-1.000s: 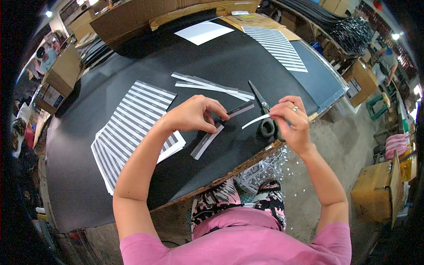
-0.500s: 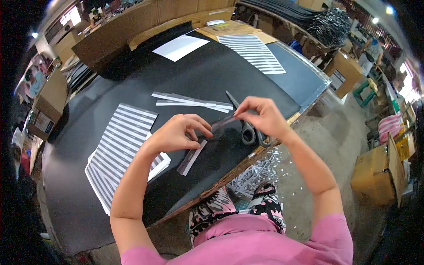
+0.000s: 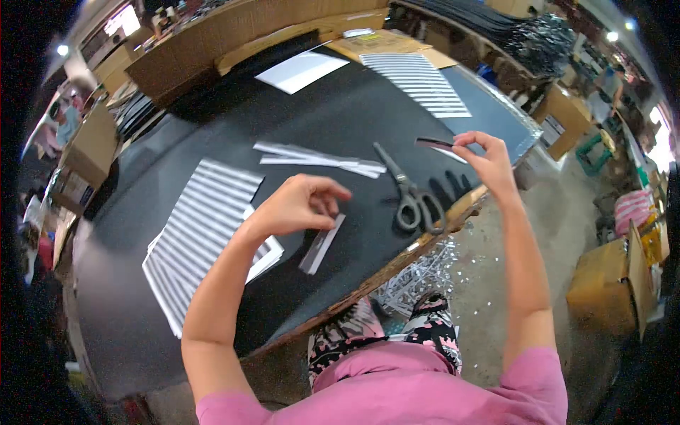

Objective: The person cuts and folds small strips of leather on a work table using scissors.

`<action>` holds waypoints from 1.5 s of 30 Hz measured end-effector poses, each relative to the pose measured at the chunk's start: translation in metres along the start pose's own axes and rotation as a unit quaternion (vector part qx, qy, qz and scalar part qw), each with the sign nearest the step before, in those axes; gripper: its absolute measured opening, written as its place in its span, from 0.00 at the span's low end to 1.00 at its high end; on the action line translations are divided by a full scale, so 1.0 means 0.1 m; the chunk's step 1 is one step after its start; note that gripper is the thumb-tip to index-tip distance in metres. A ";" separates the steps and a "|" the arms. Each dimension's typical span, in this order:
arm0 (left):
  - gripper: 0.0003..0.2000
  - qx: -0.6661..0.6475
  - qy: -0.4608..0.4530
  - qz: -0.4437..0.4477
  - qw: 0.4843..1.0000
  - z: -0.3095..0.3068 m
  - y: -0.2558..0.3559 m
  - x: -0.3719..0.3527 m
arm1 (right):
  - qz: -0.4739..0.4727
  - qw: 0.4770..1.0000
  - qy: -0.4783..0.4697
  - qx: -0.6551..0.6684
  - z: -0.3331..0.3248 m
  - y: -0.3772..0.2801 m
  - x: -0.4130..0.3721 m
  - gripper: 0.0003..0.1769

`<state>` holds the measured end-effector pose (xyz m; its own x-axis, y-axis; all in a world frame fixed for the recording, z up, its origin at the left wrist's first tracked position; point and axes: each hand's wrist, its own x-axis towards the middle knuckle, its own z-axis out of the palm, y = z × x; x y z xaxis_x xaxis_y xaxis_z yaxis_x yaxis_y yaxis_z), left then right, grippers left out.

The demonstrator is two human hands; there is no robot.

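My right hand point(image 3: 483, 154) is raised over the right side of the black table, pinching one end of a short dark paper strip point(image 3: 433, 142) that points left. Below it, a thin white strip point(image 3: 451, 154) shows near the fingers. My left hand point(image 3: 306, 205) hovers over the middle, fingers loosely curled and apart. Its thumb overlaps the upper end of a short white-and-dark strip point(image 3: 322, 245) in this view. Between the hands lie grey scissors point(image 3: 409, 191), blades pointing away from me. Farther back, several long cut strips point(image 3: 319, 160) lie crossed.
Striped printed sheets point(image 3: 205, 227) are stacked at left on the black table point(image 3: 120, 312). Another striped sheet point(image 3: 418, 81) and a white sheet point(image 3: 301, 71) lie at the back. Paper scraps point(image 3: 418, 273) litter the floor beyond the wooden edge. A cardboard box point(image 3: 602, 276) stands right.
My right hand has moved right and away from my left hand, carrying the dark strip and uncovering the scissors. My left hand stays near the short strip. The view has shifted slightly.
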<state>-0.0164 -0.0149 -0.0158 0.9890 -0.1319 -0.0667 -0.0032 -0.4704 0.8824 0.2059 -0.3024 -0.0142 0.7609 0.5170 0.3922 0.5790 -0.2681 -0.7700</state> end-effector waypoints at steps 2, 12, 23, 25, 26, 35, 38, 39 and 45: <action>0.27 -0.004 0.010 0.024 1.000 -0.01 -0.05 0.01 | -0.086 0.989 -0.109 0.042 0.14 -0.29 -0.14 0.04; 0.41 0.071 0.108 0.051 0.990 0.18 0.29 -0.10 | -0.110 0.946 -0.301 0.054 1.01 -0.95 -0.54 0.05; 0.36 0.146 0.126 0.140 0.971 0.34 0.46 -0.11 | -0.095 0.955 -0.257 0.111 1.05 -0.84 -0.59 0.08; 0.30 0.143 0.135 0.122 0.973 0.28 0.36 -0.11 | -0.121 0.969 -0.177 0.118 1.04 -0.78 -0.59 0.07; 0.25 0.135 0.143 0.109 0.974 0.26 0.32 -0.13 | -0.099 0.976 -0.146 0.128 1.01 -0.77 -0.60 0.06; 0.12 0.171 0.296 0.135 0.930 0.58 -0.05 -0.51 | -0.092 0.987 -0.076 0.106 1.04 -0.67 -0.80 0.05; 0.12 0.169 0.302 0.107 0.932 0.61 -0.11 -0.56 | -0.110 0.986 -0.087 0.092 1.09 -0.67 -0.82 0.05; 0.12 0.168 0.303 0.105 0.932 0.61 -0.12 -0.58 | -0.124 0.985 -0.089 0.082 1.10 -0.67 -0.82 0.05; 0.13 0.224 0.301 0.163 0.913 0.67 -0.16 -0.57 | -0.137 0.982 -0.101 0.077 1.08 -0.63 -0.84 0.06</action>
<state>-0.0826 -0.0582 -0.0571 0.8265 0.1111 0.5519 -0.2383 -0.8191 0.5218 0.0738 -0.2413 -0.0525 0.4999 0.7082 0.4985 0.6906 0.0214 -0.7229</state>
